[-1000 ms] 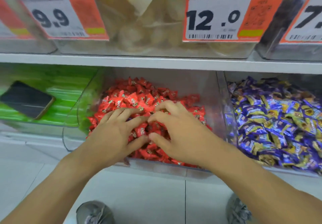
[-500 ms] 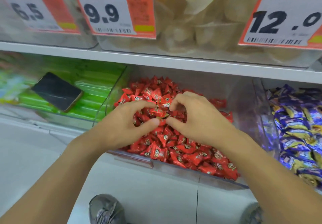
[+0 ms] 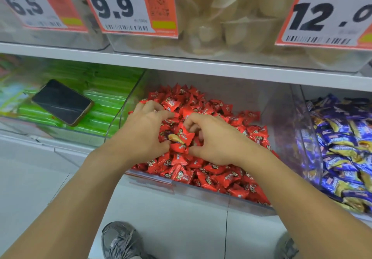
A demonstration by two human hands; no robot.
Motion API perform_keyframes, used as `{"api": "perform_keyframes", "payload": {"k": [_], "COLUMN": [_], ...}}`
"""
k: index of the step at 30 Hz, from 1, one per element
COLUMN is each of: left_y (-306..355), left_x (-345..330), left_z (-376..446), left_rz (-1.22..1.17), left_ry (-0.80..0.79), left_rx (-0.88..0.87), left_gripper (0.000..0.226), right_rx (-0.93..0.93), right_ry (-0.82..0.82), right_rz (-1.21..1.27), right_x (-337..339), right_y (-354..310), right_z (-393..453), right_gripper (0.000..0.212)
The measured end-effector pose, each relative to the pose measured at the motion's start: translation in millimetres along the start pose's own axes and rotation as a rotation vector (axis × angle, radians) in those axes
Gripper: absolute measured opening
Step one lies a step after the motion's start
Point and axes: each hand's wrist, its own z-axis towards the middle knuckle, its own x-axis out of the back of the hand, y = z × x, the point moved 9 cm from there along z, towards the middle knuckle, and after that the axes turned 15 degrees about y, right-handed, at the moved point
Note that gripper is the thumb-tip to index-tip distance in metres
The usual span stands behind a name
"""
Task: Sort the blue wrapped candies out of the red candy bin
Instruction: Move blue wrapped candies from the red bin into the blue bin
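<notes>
Both hands sit in the clear plastic bin [image 3: 267, 105] heaped with red wrapped candies [image 3: 221, 178], knuckles up, forearms reaching in from below.

Between the two hands, a blue-and-gold wrapped candy [image 3: 174, 138] lies half buried among the red ones; only a gold end and a dark blue sliver show. It lies just beside the left thumb and just left of a red candy that stands tilted between the hands.

Left hand [image 3: 144, 136]: fingers curled down into the pile, thumb tip pressing red candies just below the blue-and-gold piece. Whether it pinches that piece cannot be told.

Right hand [image 3: 216, 142]: fingers curled and dug into the pile, thumb against a red candy; a firm hold on any one piece cannot be told.

Right of the right hand, beyond the bin wall, a bin of blue-and-gold wrapped candies [image 3: 342, 154]. Left of the left hand, a black smartphone [image 3: 61, 102] lies flat on green packets [image 3: 108, 95].
</notes>
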Motion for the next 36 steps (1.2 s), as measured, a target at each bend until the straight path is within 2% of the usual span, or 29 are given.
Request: {"api": "perform_keyframes", "payload": {"k": [3, 7, 9, 10, 12, 14, 15, 16, 18, 20, 22, 26, 30, 33, 36], "left_y": [13.3, 14.9, 16.3, 16.1, 11.7, 8.1, 7.9, 6.9, 9.2, 11.4, 14.7, 32.1, 49.0, 55.8, 54.9], "left_x": [5.9, -11.5, -9.9, -7.0, -0.6, 6.4, 9.7, 11.4, 15.6, 20.3, 20.9, 8.6, 0.9, -2.6, -1.1], "left_z": [1.8, 1.3, 3.3, 3.9, 5.8, 7.7, 8.6, 9.7, 10.9, 11.9, 10.3, 5.3, 2.0, 1.0, 4.5], "left_rz": [-0.046, 0.021, -0.044, -0.084, -0.107, -0.111, -0.108, -0.111, -0.143, -0.195, -0.222, -0.248, -0.287, -0.281, -0.306], "left_ry": [0.073, -0.045, -0.007, 0.020, 0.059, 0.112, 0.134, 0.158, 0.205, 0.251, 0.273, 0.213, 0.176, 0.162, 0.163], "left_rx": [-0.091, -0.110, -0.129, -0.131, -0.112, -0.095, -0.082, -0.073, -0.055, -0.036, -0.042, -0.130, -0.180, -0.181, -0.113], "left_gripper": [0.044, 0.027, 0.022, 0.024, 0.043, 0.048, 0.049, 0.050, 0.052, 0.046, 0.040, 0.042, 0.044, 0.045, 0.042], "right_rx": [0.000, -0.012, 0.001, -0.003, -0.003, 0.052, 0.118, 0.207, 0.332, 0.333, 0.314, 0.306, 0.218, 0.052, 0.072], "right_ry": [-0.033, -0.075, -0.050, -0.013, 0.117, 0.233, 0.233, 0.187, -0.010, -0.163, -0.235, -0.384, -0.440, -0.473, -0.424], "right_rz": [0.004, -0.045, -0.051, -0.059, -0.115, -0.156, -0.131, -0.097, -0.083, -0.163, -0.243, -0.449, -0.671, -0.671, -0.651], "right_x": [-5.8, -5.5, 5.6, 14.8, 40.4, 62.9, 66.4, 62.2, 32.5, -3.4, -22.6, -17.7, 19.0, 49.3, 60.8], "right_y": [-4.7, 4.7, 6.3, 10.3, 19.0, 16.0, 6.4, -6.9, -28.8, -25.9, -11.3, 21.4, 60.3, 87.5, 79.6], "right_z": [0.6, -0.7, -2.1, -2.6, -3.1, -6.9, -10.2, -14.9, -27.6, -31.4, -26.6, -11.2, 6.0, 6.6, 2.9], "right_gripper": [0.043, 0.047, 0.040, 0.039, 0.036, 0.023, 0.014, 0.007, 0.005, 0.017, 0.029, 0.054, 0.063, 0.067, 0.064]}}
